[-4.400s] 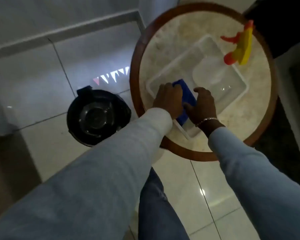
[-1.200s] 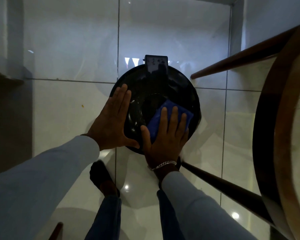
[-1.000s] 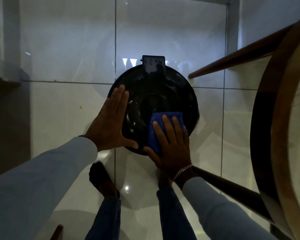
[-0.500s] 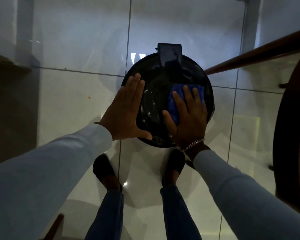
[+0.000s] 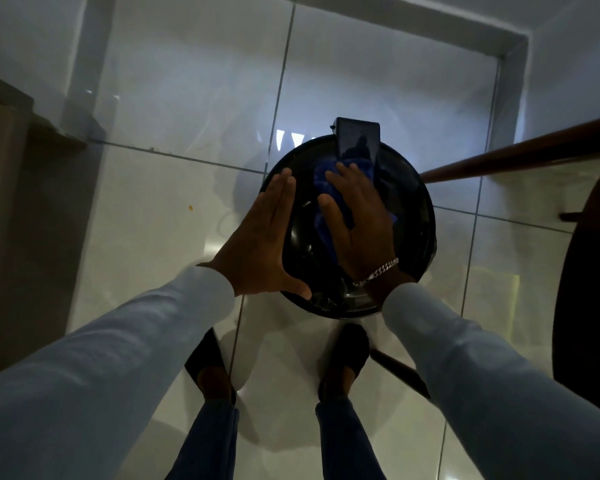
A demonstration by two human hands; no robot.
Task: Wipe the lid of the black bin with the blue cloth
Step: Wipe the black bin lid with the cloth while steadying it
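The round black bin lid (image 5: 411,216) faces up on the white tiled floor, its hinge tab at the far edge. My right hand (image 5: 359,220) lies flat on the blue cloth (image 5: 323,185), pressing it onto the far middle of the lid; most of the cloth is hidden under the palm. My left hand (image 5: 260,240) rests flat and spread against the lid's left rim, holding nothing.
A round wooden table's rim (image 5: 575,271) and its legs (image 5: 520,154) stand close on the right. My two feet (image 5: 343,362) are planted just in front of the bin. A brown piece of furniture (image 5: 4,202) stands at the left; a wall skirting runs along the back.
My right hand has slid the blue cloth from the near part of the lid up to the far part by the hinge. The left hand has stayed on the left rim.
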